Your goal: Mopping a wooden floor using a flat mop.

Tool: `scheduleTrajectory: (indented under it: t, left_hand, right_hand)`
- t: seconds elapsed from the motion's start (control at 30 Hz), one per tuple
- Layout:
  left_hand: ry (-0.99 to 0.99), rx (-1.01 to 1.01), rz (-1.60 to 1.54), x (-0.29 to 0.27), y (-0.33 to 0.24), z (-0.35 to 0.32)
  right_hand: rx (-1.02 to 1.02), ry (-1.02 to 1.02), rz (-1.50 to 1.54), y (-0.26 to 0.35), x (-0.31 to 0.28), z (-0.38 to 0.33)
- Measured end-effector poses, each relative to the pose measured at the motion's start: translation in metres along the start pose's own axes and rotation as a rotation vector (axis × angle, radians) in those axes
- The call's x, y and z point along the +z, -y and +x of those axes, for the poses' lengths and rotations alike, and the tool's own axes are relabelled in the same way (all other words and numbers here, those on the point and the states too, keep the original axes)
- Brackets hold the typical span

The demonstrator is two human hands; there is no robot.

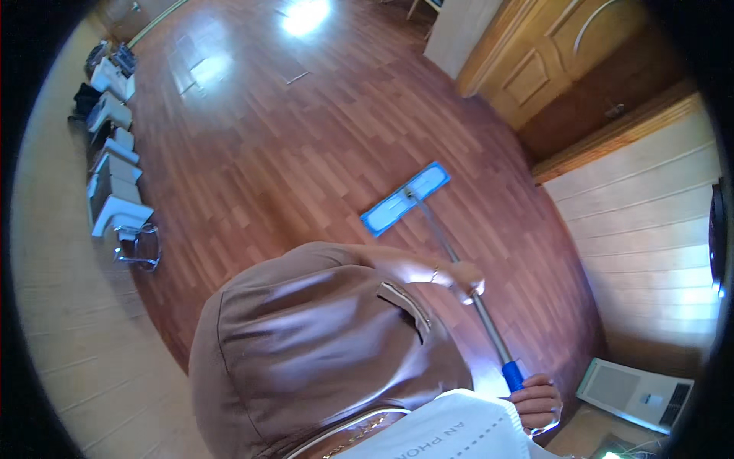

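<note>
Left hand (467, 278) is closed around the grey shaft (492, 327), nearer the flat mop head (397, 204) than the right hand (537, 402), which curls round the blue end grip (512, 376). Ahead and leftward of both hands, the head rests on the wood-patterned floor (298, 161), long axis crosswise to the shaft, with a wooden door (562, 65) farther off to the right.

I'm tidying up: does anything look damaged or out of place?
Perhaps the short, thin line on the wood floor, beyond the mop head: it breaks the plank pattern. I cannot tell whether it's damage or debris.
</note>
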State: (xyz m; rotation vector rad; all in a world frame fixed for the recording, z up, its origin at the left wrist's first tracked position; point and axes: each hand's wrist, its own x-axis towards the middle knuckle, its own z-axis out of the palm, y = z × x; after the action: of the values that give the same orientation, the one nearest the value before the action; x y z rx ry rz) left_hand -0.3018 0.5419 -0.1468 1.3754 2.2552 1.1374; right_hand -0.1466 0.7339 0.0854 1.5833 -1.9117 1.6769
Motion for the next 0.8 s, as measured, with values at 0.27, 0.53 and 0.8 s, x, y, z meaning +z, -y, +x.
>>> scheduleTrajectory:
  t: [0.27, 0.53, 0.8]
  left_hand:
    - [-0.236, -0.138, 0.127, -0.064, 0.1, -0.028]
    - [-0.283, -0.451, 0.221, -0.146, 0.205, -0.132]
    - [-0.364, -0.71, 0.386, -0.208, 0.276, -0.279]
  right_hand:
    - [0.061, -0.06, -0.049, -0.106, 0.016, 0.051]
    - [0.157, -0.456, -0.171, -0.213, 0.125, 0.108]
    - [0.303, -0.071, -0.025, -0.279, 0.209, 0.192]
